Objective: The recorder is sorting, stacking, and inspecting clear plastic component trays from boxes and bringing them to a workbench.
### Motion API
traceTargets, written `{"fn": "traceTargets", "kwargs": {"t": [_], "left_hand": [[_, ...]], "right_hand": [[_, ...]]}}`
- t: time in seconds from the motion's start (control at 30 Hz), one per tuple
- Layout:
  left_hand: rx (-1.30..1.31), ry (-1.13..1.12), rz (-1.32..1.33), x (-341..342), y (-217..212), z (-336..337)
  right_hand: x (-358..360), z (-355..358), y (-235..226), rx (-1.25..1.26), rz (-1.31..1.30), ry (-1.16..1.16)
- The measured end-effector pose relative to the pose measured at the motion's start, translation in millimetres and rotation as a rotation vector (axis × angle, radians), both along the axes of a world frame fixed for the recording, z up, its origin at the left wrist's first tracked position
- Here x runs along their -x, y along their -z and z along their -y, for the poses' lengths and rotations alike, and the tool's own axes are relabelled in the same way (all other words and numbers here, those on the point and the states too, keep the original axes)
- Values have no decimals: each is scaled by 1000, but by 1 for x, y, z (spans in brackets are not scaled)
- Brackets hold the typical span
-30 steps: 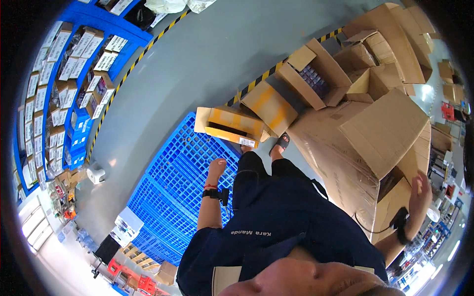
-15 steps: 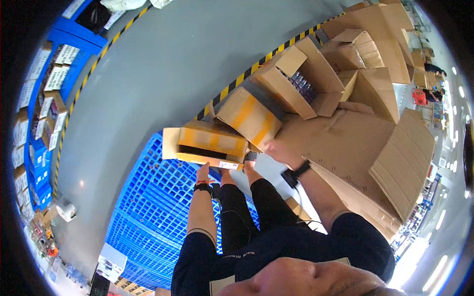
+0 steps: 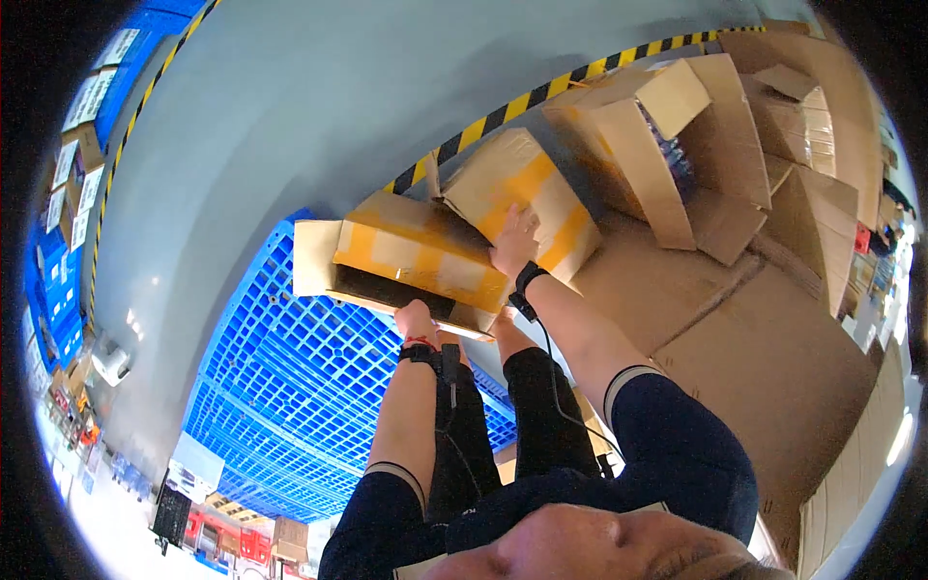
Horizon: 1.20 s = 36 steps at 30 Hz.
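An open cardboard box with yellow tape [image 3: 420,253] leans over the blue pallet, its dark opening toward me and one flap sticking out on the left. My left hand [image 3: 416,320] is closed on the near edge of this box. Beside it, to the right, a second taped cardboard box [image 3: 541,184] sits tilted against the first. My right hand [image 3: 514,240] lies over the near-left side of that second box with its fingers spread, close to the first box's corner. Its palm is hidden from view.
A blue plastic pallet [image 3: 280,358] lies on the left. To the right stand a large cardboard box [image 3: 773,377] and an open carton [image 3: 646,155] with small packages inside. Black-and-yellow tape [image 3: 536,97] marks the grey floor behind. Blue shelving [image 3: 58,280] stands far left.
My right hand has moved left and away from me, onto the second taped box. My left hand stays at the first box's near edge. The whole view has shifted.
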<state>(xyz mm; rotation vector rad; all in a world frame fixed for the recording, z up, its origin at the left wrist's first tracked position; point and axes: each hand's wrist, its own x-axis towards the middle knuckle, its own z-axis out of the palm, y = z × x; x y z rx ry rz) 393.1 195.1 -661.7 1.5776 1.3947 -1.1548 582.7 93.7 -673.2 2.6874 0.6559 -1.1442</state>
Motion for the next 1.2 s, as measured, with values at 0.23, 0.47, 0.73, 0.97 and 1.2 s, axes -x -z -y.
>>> {"fn": "traceTargets", "kwargs": {"t": [0.23,0.47,0.73,0.97,1.2], "left_hand": [[-79,-1052,608,105,-23,10],[106,-1164,697,64,-189,-21],[175,-1325,909,24,-272,-23],[34,-1391,869,24,-301,-16],[92,-1269,840,1,-308,10]], "right_hand": [[-16,2,20,99,166,-32],[-150,51,-17,16,131,-32],[-177,99,-85,-292,221,276],[-88,91,-67,-7,63,46],[-75,33,148,135,85,62]]}}
